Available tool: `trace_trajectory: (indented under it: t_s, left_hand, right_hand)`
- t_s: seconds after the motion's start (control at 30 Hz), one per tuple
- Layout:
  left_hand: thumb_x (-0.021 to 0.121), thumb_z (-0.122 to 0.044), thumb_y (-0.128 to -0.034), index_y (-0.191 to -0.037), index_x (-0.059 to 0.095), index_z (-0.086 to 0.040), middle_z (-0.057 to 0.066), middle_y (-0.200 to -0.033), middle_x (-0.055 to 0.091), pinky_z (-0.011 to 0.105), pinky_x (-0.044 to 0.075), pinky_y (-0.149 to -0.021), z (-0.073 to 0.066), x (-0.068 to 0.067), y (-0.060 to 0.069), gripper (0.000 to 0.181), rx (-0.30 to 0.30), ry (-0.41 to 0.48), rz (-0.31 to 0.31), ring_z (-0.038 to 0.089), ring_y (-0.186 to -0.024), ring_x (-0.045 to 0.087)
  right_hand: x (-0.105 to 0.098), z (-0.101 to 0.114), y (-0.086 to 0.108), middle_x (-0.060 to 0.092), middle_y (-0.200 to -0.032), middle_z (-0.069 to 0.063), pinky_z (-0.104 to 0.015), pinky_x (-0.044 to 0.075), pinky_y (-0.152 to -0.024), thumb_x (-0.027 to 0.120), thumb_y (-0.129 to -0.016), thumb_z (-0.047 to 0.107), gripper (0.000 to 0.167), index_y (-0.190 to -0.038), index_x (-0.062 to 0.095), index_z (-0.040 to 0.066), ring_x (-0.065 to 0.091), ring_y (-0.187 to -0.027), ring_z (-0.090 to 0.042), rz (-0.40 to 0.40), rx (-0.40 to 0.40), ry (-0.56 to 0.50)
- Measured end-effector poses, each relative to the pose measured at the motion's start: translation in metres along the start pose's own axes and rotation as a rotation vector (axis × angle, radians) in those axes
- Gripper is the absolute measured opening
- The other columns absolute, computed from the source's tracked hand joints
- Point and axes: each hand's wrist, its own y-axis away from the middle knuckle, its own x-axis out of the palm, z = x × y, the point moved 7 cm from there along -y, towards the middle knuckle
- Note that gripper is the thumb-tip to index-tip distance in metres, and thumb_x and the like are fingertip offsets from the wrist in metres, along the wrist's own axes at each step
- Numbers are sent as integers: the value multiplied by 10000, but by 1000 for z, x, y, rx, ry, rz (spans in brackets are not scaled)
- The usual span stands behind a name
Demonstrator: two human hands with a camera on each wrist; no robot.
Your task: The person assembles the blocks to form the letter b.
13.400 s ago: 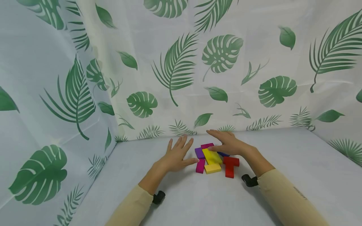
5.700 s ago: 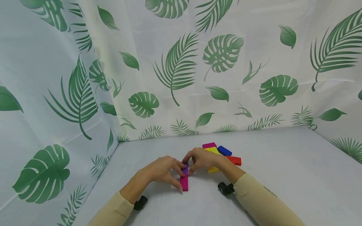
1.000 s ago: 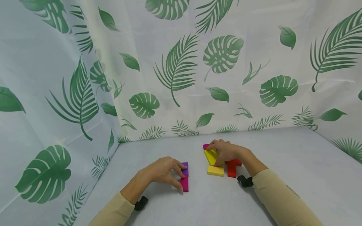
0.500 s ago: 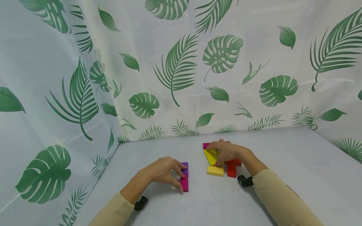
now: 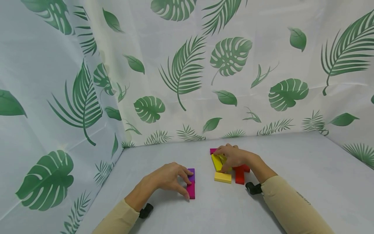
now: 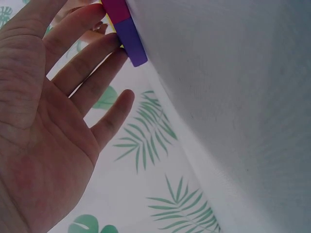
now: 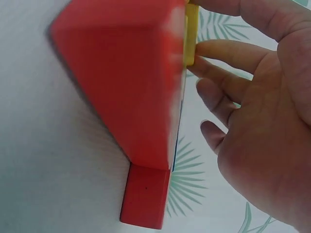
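In the head view, my left hand [image 5: 169, 177] rests beside a purple block [image 5: 191, 171] and a magenta block [image 5: 191, 191] lined up end to end. Its fairly straight fingers touch the blocks' left side and top, with the thumb at the magenta block's near corner. The left wrist view shows fingertips against the purple block [image 6: 133, 46]. Further right, my right hand [image 5: 235, 156] pinches a long yellow block [image 5: 216, 163] between thumb and fingertips. Another yellow piece lies beside it, partly under the hand. In the right wrist view, fingertips touch the yellow block [image 7: 191, 43].
A short yellow block [image 5: 223, 177] lies just nearer than the right hand. The red T-shaped piece [image 5: 240, 177] sits right of it, looming large in the right wrist view. Behind the fingers shows a magenta block [image 5: 213, 151]. A leaf-print curtain [image 5: 187, 65] backs the white table.
Earlier, both hands moved the purple and magenta blocks left, out of the cluster, and lined them up. The right hand then returned to the yellow pieces; a thin gap now shows between them. The left hand stays put.
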Motion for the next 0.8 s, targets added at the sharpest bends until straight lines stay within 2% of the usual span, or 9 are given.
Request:
trace_trajectory:
  t_s: [0.17,0.37,0.5,0.8]
  left_hand:
    - [887,-653,-687,-1066,822,-391,-211,-1366,660,428,496,-1104,1,1,-1,464,-7,-4,1,128,-1353,576]
    - [893,-645,-683,-1059,825,-384,-208,-1354,667,417,499,-1097,-1,0,0,462,10,-10,-7,120,-1340,586]
    - [890,-651,-683,-1061,824,-388,-213,-1348,669,416,495,-1102,-1,0,0,465,12,-8,-8,119,-1337,587]
    - [885,-650,-692,-1064,822,-390,-208,-1358,666,422,499,-1102,0,0,-1,458,9,-6,3,122,-1347,584]
  right_hand:
    - [-4,4,0,492,-1542,-103,-526,541,-949,916,-744,337,768,-1447,628,224,439,-1324,-378,-23,-32,-19]
    - [-6,12,-4,492,-1543,-136,-532,517,-1066,881,-808,295,788,-1500,563,94,483,-1360,-339,-52,-135,-86]
    - [-6,17,-5,478,-1539,-137,-522,504,-1089,867,-831,279,792,-1513,532,52,506,-1340,-319,-74,-175,-111]
    - [-5,26,-10,481,-1550,-159,-547,467,-1123,856,-833,252,782,-1505,532,18,510,-1359,-346,-154,-203,-78]
